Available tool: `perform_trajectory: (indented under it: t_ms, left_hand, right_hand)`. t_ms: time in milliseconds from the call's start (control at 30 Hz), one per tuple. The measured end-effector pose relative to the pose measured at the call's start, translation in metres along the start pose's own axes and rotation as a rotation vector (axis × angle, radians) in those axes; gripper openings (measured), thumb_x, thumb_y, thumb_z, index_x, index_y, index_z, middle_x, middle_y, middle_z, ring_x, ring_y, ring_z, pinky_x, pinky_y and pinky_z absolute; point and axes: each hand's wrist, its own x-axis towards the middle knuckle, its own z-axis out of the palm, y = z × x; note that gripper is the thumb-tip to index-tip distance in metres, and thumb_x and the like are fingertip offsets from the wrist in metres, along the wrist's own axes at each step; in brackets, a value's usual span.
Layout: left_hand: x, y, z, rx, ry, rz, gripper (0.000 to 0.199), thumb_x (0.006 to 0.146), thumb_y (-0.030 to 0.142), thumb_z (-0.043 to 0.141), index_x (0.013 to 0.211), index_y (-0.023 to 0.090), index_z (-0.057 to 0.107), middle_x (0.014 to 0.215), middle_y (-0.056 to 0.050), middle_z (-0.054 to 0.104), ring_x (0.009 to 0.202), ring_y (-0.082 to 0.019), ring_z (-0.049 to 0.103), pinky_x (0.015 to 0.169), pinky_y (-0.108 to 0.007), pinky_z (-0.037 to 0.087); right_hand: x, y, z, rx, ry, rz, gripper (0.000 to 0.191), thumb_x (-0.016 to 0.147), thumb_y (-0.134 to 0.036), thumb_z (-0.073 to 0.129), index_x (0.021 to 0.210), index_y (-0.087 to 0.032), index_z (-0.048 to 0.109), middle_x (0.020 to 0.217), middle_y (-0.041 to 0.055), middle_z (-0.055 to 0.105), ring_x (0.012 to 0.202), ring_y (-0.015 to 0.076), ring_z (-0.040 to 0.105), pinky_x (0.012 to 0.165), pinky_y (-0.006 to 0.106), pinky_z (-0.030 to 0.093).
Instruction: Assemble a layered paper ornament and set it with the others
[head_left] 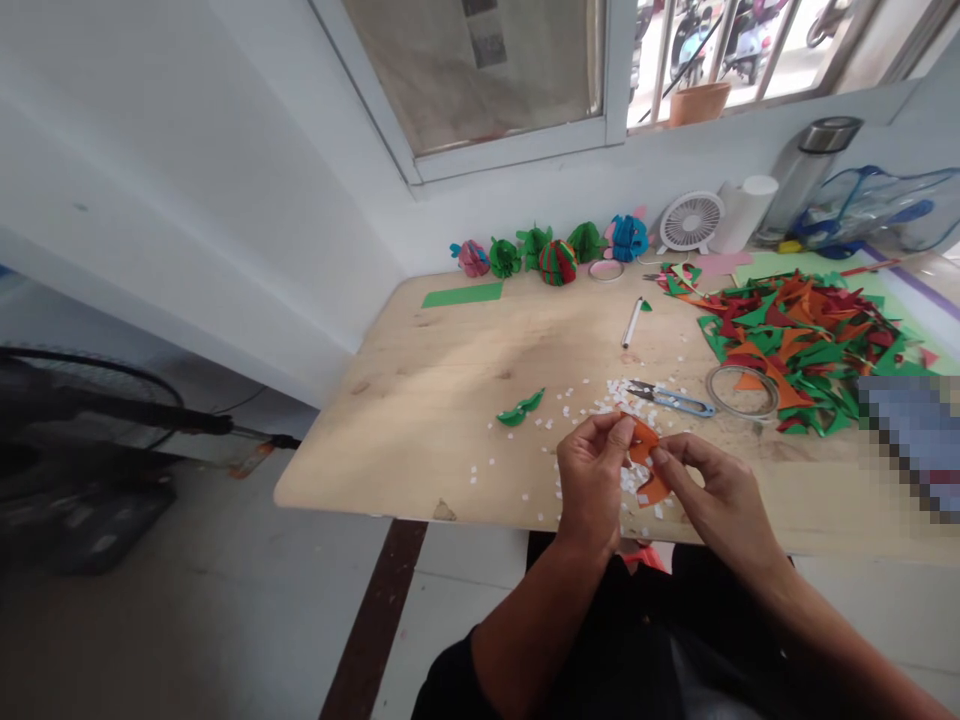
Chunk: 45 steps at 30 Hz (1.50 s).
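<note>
Between my two hands, near the table's front edge, is a curved orange paper piece (654, 488). The fingers of my left hand (592, 475) pinch its upper left end. My right hand (712, 490) pinches its right side, close to the left fingertips. Small white paper bits (634, 475) lie scattered on the wood under and around both hands. Just beyond the hands are blue-handled thread snips (671, 398) and a roll of clear tape (742, 391). A folded green paper piece (521, 408) rests to the left of my left hand.
A heap of green, red and orange scraps (810, 335) covers the table's right side. Along the wall stand folded paper figures (558, 262), a small white fan (691, 222) and a bottle (806, 175). A white pen (632, 323) and green strip (462, 295) lie on the table (420, 400).
</note>
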Motion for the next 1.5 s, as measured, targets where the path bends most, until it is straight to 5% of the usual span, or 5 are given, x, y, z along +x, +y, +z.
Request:
perform_trajectory:
  t_ms: [200,367,967,1267,1500]
  left_hand:
    - [0.001,0.001,-0.007,-0.092,-0.069,-0.060,0.016,0.071,0.030,0.072,0.080,0.016,0.073,0.073,-0.002,0.068,0.065,-0.010,0.057,0.063,-0.022,0.044]
    - [0.011,0.012,-0.019,-0.145,-0.324,-0.155,0.024,0.069,0.027,0.074,0.091,0.017,0.075,0.079,-0.004,0.068,0.068,-0.010,0.058,0.070,-0.024,0.047]
    - [0.023,0.020,-0.024,-0.290,-0.486,-0.309,0.022,0.063,0.027,0.082,0.074,0.017,0.066,0.066,0.001,0.060,0.060,-0.009,0.056,0.062,-0.022,0.045]
    - [-0.003,0.018,-0.031,-0.130,-0.389,-0.123,0.031,0.071,0.033,0.074,0.096,0.016,0.070,0.075,-0.003,0.066,0.069,-0.012,0.060,0.062,-0.023,0.045]
    - [-0.020,0.005,-0.018,0.199,-0.135,0.119,0.022,0.070,0.034,0.075,0.067,0.015,0.066,0.062,0.000,0.062,0.057,-0.010,0.054,0.056,-0.021,0.041]
  right_hand:
    - [0.004,-0.002,-0.002,0.281,-0.062,0.159,0.030,0.081,-0.048,0.063,0.072,-0.020,0.065,0.067,0.0025,0.064,0.062,0.0173,0.056,0.057,0.028,0.043]
    - [0.006,-0.004,-0.003,0.699,-0.231,0.396,0.029,0.072,-0.045,0.073,0.067,-0.019,0.063,0.058,-0.0010,0.058,0.051,0.0117,0.049,0.048,0.023,0.040]
    - [0.007,-0.011,-0.004,0.894,-0.275,0.603,0.023,0.063,-0.036,0.081,0.067,-0.020,0.065,0.062,-0.0008,0.058,0.054,0.0118,0.055,0.048,0.022,0.047]
    - [-0.008,-0.017,-0.006,0.624,-0.243,0.331,0.029,0.076,-0.048,0.067,0.070,-0.020,0.060,0.056,-0.0011,0.059,0.044,0.0135,0.053,0.044,0.026,0.043]
    - [-0.023,-0.019,-0.007,0.016,0.033,-0.082,0.024,0.083,-0.037,0.057,0.066,-0.020,0.062,0.057,-0.0003,0.063,0.053,0.0157,0.059,0.056,0.026,0.045]
